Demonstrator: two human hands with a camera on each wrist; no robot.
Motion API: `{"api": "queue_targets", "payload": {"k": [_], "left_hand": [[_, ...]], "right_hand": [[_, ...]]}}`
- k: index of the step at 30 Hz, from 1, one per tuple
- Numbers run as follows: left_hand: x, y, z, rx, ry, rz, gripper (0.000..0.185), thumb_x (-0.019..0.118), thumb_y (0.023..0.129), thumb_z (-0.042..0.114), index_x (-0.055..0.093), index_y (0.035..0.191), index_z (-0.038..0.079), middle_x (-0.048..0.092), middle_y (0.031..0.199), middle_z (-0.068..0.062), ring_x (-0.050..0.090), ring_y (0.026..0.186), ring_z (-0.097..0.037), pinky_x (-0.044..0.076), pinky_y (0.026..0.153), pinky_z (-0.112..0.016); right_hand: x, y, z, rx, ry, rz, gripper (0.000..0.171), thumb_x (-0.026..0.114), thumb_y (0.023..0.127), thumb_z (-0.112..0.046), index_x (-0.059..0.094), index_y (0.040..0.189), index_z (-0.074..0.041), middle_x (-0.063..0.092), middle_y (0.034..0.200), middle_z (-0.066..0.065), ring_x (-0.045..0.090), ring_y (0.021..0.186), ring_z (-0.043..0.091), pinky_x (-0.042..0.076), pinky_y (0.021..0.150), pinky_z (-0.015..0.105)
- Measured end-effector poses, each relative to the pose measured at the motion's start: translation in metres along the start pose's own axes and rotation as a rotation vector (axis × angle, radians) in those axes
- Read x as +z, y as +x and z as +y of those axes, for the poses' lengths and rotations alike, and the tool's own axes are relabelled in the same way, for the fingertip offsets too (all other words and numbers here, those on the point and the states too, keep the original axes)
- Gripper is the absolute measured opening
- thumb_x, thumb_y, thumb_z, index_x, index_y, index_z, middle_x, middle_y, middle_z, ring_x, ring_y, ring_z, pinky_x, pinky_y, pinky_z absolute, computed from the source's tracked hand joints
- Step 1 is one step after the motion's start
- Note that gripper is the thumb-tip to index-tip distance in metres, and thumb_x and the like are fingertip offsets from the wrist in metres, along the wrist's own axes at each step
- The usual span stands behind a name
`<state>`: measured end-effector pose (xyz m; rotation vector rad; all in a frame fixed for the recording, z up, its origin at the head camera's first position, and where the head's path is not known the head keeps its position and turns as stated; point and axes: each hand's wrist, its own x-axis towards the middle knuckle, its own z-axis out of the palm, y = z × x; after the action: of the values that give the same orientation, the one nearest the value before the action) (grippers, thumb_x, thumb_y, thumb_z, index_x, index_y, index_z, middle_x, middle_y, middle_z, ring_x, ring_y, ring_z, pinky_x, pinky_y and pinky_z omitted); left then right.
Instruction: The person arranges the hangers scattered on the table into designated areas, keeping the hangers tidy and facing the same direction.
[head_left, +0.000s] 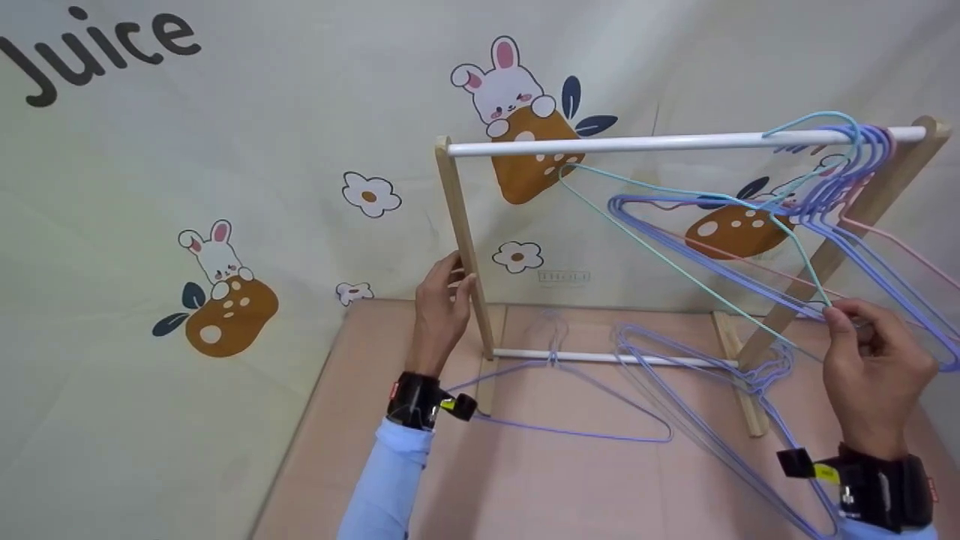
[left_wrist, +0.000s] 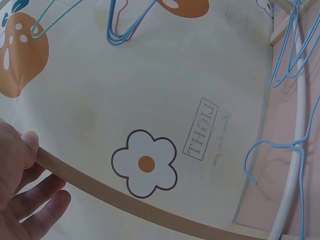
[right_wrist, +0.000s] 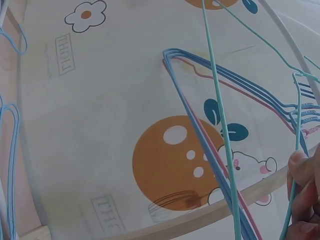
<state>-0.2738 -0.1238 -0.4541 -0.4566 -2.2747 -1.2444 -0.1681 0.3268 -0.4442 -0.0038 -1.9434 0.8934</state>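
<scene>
1. Hanging near the right end of the white top bar (head_left: pixel 675 141), the teal hanger (head_left: pixel 697 225) is the one you hold. It sits in the right half of the head view, just beside a bunch of purple hangers (head_left: pixel 750 240) and a pink hanger (head_left: pixel 900 247).
2. Your right hand (head_left: pixel 870 360) pinches the thin teal wire low down, at the right of the frame. Your fingertips (right_wrist: pixel 300 165) press on it.
3. Your left hand (head_left: pixel 439 307) wraps around the left wooden post (head_left: pixel 465 247) of the rack, near the middle of the frame. The thumb (left_wrist: pixel 27 142) lies on the wood.
4. More purple hangers lie flat on the pink table (head_left: pixel 375 450). One hooks over the white bottom bar (head_left: pixel 615 358).
5. I think the teal wire could catch on the purple hangers, because they hang so close together. A hard pull might drag them all along the bar.
6. I think the rack could tip too, if your left hand lets go of the post.
7. The head view shows both hands and the whole rack. The right wrist view shows the wires close up, crossing each other. The left wrist view shows the thumb on the post, but not the teal hook.
</scene>
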Motion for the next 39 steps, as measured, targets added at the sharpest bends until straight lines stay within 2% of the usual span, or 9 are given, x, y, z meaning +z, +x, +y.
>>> {"api": "queue_targets", "payload": {"k": [8, 11, 15, 18, 25, 35, 39], "left_hand": [[-0.001, 0.000, -0.002, 0.005, 0.024, 0.009, 0.038, 0.055, 0.095, 0.014, 0.050, 0.131, 0.004, 0.058, 0.114, -0.008, 0.059, 0.099, -0.013, 0.051, 0.076, -0.020], [-0.001, 0.000, -0.003, 0.003, 0.026, 0.007, 0.038, 0.055, 0.095, 0.014, 0.050, 0.131, 0.004, 0.057, 0.115, -0.008, 0.058, 0.100, -0.013, 0.051, 0.077, -0.020], [-0.001, 0.000, -0.003, 0.008, 0.018, 0.005, 0.038, 0.055, 0.095, 0.013, 0.049, 0.132, 0.004, 0.057, 0.116, -0.008, 0.058, 0.100, -0.014, 0.051, 0.078, -0.020], [-0.002, -0.001, -0.002, 0.008, 0.014, 0.003, 0.039, 0.055, 0.095, 0.013, 0.049, 0.132, 0.004, 0.057, 0.116, -0.008, 0.058, 0.100, -0.013, 0.051, 0.078, -0.020], [-0.002, -0.001, -0.002, 0.008, 0.002, -0.002, 0.039, 0.055, 0.095, 0.013, 0.049, 0.132, 0.005, 0.057, 0.117, -0.008, 0.058, 0.101, -0.014, 0.052, 0.079, -0.024], [-0.002, -0.002, -0.004, 0.020, -0.022, 0.004, 0.038, 0.055, 0.095, 0.012, 0.049, 0.132, 0.004, 0.057, 0.116, -0.008, 0.058, 0.100, -0.014, 0.052, 0.077, -0.021], [-0.002, -0.002, -0.005, 0.024, -0.022, 0.005, 0.038, 0.055, 0.095, 0.012, 0.049, 0.132, 0.004, 0.057, 0.116, -0.008, 0.058, 0.100, -0.013, 0.052, 0.077, -0.021]], "right_hand": [[0.000, 0.000, 0.002, -0.002, 0.036, -0.002, 0.014, 0.065, 0.087, -0.003, 0.068, 0.097, 0.006, 0.057, 0.071, 0.005, 0.035, 0.052, 0.005, 0.026, 0.047, 0.013], [0.000, -0.002, 0.003, -0.034, 0.008, -0.039, 0.016, 0.063, 0.088, -0.004, 0.067, 0.099, 0.007, 0.057, 0.075, 0.005, 0.034, 0.051, 0.004, 0.025, 0.045, 0.014], [0.001, -0.005, 0.004, -0.021, -0.004, -0.051, 0.016, 0.064, 0.088, -0.005, 0.068, 0.099, 0.005, 0.060, 0.081, 0.008, 0.033, 0.049, 0.005, 0.024, 0.043, 0.014], [0.002, -0.007, 0.005, 0.006, 0.008, -0.037, 0.015, 0.066, 0.087, -0.006, 0.069, 0.098, 0.003, 0.062, 0.082, 0.009, 0.033, 0.048, 0.005, 0.023, 0.043, 0.014], [0.005, -0.009, 0.006, -0.003, 0.057, -0.014, 0.013, 0.067, 0.085, -0.003, 0.069, 0.096, 0.004, 0.062, 0.080, 0.012, 0.034, 0.048, 0.004, 0.023, 0.043, 0.013], [0.007, -0.014, 0.007, -0.024, 0.089, 0.056, 0.012, 0.068, 0.083, 0.001, 0.070, 0.095, 0.005, 0.063, 0.091, 0.014, 0.047, 0.061, 0.001, 0.035, 0.055, 0.008], [0.007, -0.018, 0.009, -0.021, 0.052, 0.056, 0.013, 0.067, 0.085, -0.001, 0.069, 0.096, 0.004, 0.062, 0.092, 0.011, 0.046, 0.062, 0.001, 0.035, 0.057, 0.008]]}}
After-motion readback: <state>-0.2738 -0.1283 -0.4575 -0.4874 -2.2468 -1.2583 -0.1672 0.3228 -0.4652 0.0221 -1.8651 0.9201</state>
